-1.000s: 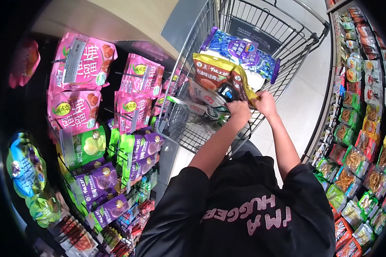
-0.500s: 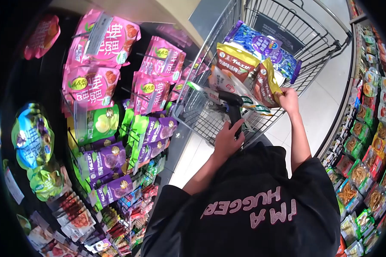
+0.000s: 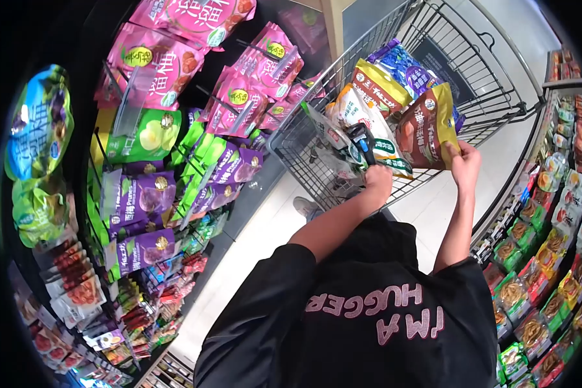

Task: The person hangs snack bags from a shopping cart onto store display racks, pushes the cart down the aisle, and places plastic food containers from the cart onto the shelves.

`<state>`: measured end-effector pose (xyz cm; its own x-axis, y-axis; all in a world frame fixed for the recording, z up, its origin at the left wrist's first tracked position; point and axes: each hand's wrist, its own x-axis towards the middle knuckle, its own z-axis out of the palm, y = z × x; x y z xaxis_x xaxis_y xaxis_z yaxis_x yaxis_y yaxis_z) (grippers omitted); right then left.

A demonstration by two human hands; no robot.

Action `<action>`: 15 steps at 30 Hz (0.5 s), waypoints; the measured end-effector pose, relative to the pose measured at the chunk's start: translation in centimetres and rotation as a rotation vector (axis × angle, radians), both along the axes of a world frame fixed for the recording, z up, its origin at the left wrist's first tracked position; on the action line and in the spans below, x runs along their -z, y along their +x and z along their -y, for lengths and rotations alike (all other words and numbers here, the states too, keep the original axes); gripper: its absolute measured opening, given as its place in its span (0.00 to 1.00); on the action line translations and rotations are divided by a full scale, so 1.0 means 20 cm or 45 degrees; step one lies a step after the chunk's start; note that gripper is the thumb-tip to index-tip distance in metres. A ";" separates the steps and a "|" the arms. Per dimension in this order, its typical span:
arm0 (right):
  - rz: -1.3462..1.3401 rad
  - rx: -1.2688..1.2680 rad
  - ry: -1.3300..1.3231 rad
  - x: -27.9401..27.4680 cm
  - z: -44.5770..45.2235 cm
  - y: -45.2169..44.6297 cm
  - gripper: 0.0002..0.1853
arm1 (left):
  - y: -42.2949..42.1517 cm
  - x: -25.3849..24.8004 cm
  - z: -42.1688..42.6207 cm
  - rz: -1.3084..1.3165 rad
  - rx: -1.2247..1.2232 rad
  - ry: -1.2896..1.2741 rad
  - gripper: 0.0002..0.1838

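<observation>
My right hand [image 3: 464, 165] pinches the yellow edge of a brown-and-yellow snack bag [image 3: 423, 126], which is tilted over the shopping cart [image 3: 343, 55]. My left hand [image 3: 377, 181] is closed round the grip of a black handheld device [image 3: 361, 137] shaped like a scanner, with a blue part. Its lower end is hidden by my fingers. Beside the device lie a white-and-orange bag [image 3: 354, 107] and a clear-and-green package [image 3: 326, 126]. Farther in the cart are another brown-and-yellow bag [image 3: 383, 84] and a blue-purple bag [image 3: 394, 58], partly covered.
A rack on the left carries pink bags [image 3: 152, 68], purple prune bags [image 3: 142, 197] and a green bag [image 3: 145, 136] on hooks. Shelves of packaged snacks [image 3: 533, 281] line the right side. A shoe [image 3: 307, 207] shows on the pale floor beneath the cart.
My right hand has raised the brown-and-yellow bag and turned its front toward me. My left hand has moved slightly right and up with the black device. The view has shifted.
</observation>
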<state>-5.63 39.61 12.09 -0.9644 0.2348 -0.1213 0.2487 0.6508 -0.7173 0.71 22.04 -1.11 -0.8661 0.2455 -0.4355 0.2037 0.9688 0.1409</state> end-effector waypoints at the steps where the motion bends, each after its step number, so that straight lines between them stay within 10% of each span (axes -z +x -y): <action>1: -0.037 0.010 -0.099 -0.05 0.00 0.01 0.09 | 0.00 0.02 -0.02 0.089 0.011 -0.012 0.10; 8: -0.123 -0.043 -0.080 -0.45 0.03 0.14 0.09 | 0.08 -0.15 0.06 0.075 0.062 -0.005 0.12; 15: -0.099 -0.486 -0.120 -1.15 0.15 0.27 0.06 | 0.24 -0.62 0.56 -0.345 -0.515 0.912 0.17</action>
<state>-0.32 36.69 35.01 -0.9874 -0.1508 -0.0486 -0.0555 0.6163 -0.7855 5.49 10.75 11.19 -0.9977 0.0321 -0.0597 -0.0228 0.6703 0.7417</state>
